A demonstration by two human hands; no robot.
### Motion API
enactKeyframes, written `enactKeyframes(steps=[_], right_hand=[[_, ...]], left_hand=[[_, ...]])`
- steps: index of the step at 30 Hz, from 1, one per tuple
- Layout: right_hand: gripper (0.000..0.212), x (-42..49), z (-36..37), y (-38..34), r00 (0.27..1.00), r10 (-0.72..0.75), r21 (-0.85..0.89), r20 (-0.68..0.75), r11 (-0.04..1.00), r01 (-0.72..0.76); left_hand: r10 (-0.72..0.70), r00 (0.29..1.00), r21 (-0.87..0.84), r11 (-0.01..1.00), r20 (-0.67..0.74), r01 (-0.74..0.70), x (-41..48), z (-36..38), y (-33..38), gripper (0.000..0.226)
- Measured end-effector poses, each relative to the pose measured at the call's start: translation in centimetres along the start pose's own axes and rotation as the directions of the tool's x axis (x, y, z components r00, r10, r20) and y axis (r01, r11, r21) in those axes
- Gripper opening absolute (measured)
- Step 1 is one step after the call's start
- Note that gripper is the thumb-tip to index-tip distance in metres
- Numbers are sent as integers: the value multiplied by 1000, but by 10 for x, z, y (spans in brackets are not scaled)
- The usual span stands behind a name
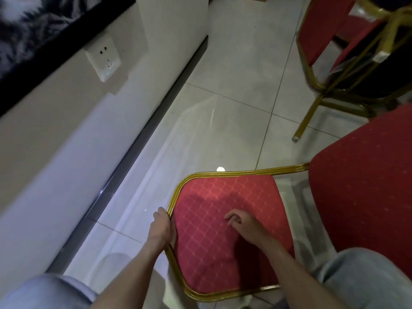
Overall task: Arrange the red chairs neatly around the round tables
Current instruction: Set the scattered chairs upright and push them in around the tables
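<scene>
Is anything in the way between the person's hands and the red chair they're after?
Nothing visible. The left hand grips the chair's gold frame, and the right hand is over its red backrest pad with nothing between.

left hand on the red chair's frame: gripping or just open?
Gripping: the left hand curls round the chair back's gold frame.

red diamond-patterned chair back point(223, 230), gold frame point(178, 197)
</scene>
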State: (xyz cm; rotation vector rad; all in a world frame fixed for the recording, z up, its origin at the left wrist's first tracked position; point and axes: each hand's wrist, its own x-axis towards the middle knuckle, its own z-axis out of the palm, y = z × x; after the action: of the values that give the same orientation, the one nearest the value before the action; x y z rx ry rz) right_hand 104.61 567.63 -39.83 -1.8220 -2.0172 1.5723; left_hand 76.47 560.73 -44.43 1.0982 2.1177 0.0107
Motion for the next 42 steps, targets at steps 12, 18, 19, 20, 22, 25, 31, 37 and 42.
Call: enactKeyframes(steps=[12,18,19,20,22,25,31,37,42], right_hand=[[36,-173,-135,-147,993,117,191,9,975,-116],[16,-288,-193,-257,990,121,3,69,993,-121],[15,-305,-198,-272,991,117,16,67,993,-118],[17,-325,-204,-287,990,130,67,49,989,-133],[28,-361,-212,-319,990,135,98,33,986,-137],[30,-401,-226,-363,992,126,110,10,986,-126],[30,-461,-230,-408,995,102,137,-7,985,-100],[37,-518,-232,-420,995,103,213,-17,972,-97],[52,-551,-257,-426,967,174,314,-186,943,-110]], left_hand=[[39,999,-99,994,-15,-40,-177,-193,43,31],[42,999,-57,998,19,-41,-270,-297,70,23],[60,998,-66,996,14,-59,-287,-316,79,25],[84,996,-79,993,16,-82,-306,-335,90,27],[76,997,-118,990,5,-75,-344,-367,106,29],[58,998,-115,992,39,-54,-388,-414,136,36],[159,983,-106,983,96,-149,-451,-471,190,53],[307,945,-231,933,112,-276,-491,-514,274,51],[435,888,-375,856,148,-357,-514,-512,342,87]])
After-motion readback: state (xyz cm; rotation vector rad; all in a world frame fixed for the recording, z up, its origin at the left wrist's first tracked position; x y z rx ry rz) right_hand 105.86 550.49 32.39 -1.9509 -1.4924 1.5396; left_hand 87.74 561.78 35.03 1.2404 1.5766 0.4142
